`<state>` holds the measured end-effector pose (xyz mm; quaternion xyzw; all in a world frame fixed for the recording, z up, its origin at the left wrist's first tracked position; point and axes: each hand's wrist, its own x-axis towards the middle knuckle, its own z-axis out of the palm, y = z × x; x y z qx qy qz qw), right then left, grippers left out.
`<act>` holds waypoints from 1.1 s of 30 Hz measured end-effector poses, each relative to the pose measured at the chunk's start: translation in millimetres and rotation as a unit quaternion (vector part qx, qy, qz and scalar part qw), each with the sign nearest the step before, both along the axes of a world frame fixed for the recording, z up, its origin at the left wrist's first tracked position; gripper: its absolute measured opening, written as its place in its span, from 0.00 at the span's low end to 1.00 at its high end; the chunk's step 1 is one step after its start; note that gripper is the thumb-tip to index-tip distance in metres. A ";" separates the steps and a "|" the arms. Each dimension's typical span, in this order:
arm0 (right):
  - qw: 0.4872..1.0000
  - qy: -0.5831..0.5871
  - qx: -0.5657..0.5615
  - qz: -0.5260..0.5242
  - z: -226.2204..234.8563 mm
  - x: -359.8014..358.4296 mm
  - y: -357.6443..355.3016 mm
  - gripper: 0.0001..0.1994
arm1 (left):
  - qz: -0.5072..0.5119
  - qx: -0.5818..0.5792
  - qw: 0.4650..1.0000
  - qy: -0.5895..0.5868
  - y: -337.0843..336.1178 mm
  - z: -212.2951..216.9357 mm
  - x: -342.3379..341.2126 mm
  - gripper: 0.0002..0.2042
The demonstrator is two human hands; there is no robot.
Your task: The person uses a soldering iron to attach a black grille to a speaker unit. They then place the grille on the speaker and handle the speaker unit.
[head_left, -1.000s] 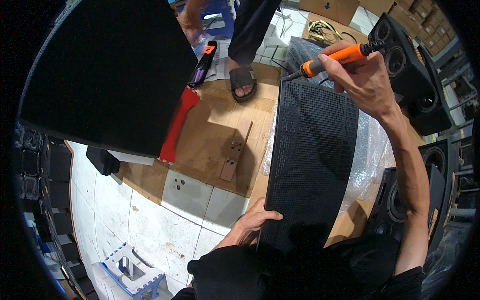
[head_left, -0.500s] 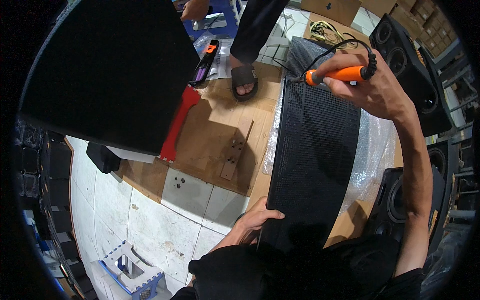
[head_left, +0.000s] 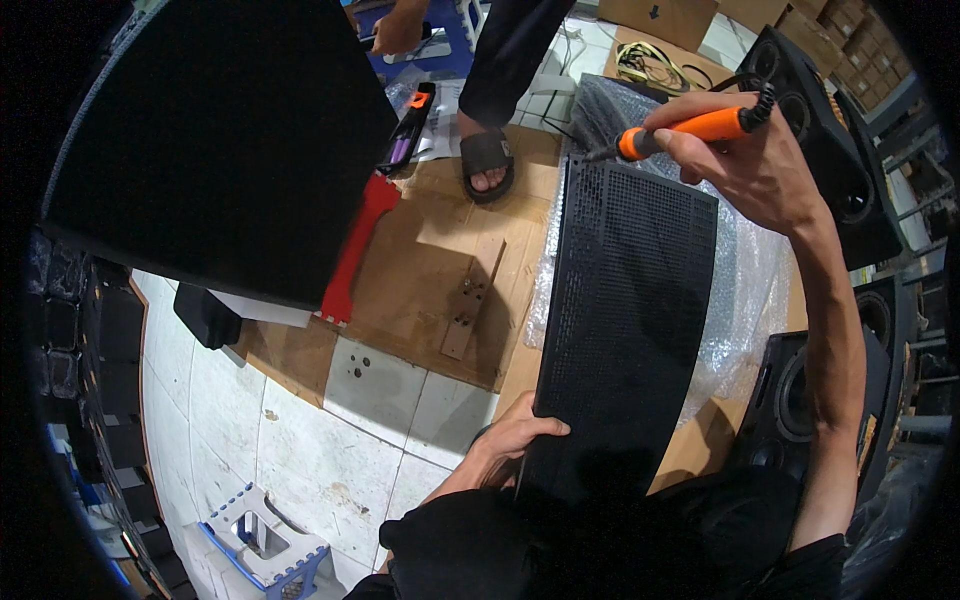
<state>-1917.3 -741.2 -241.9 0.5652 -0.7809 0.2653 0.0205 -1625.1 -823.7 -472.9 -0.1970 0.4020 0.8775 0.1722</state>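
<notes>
Head view: we steady a long black perforated metal speaker grille that lies on clear bubble wrap over brown cardboard sheets. Our left hand clasps the grille's near left corner, fingers wrapped over the edge. Our right hand is closed around an orange-handled powered screwdriver with a coiled black cord, its tip at the grille's far left corner.

To do this well, we judge: keep the driver square to the corner, press lightly, and let the left hand stop the panel from sliding on the slippery wrap. Keep the cord off the mesh.

Hard to make out: the bit and any screw head are too small to tell apart, so we cannot say whether the tip touches. The grille's near end vanishes behind our dark clothing. Another person's sandalled foot stands on the cardboard, their hand cut off at the top edge. A large black speaker cabinet hides the floor at left; more black loudspeakers crowd the right rim.
</notes>
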 end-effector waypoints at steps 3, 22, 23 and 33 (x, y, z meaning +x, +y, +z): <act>1.000 -0.008 -0.012 -0.009 6.5 4.4 0.6 0.15 | 0.005 0.011 1.000 0.004 1.1 -2.5 1.0 0.25; 0.999 0.005 0.024 0.023 -5.0 6.0 -2.5 0.15 | -0.009 -0.004 1.000 0.012 1.7 -6.5 1.8 0.24; 0.999 -0.048 0.015 0.000 -5.1 4.8 -2.3 0.16 | -0.011 -0.004 1.000 0.012 1.8 -5.7 0.9 0.24; 0.999 -0.052 0.000 0.008 -9.8 4.4 -3.6 0.15 | 0.004 0.008 1.000 0.006 2.8 -4.9 1.0 0.24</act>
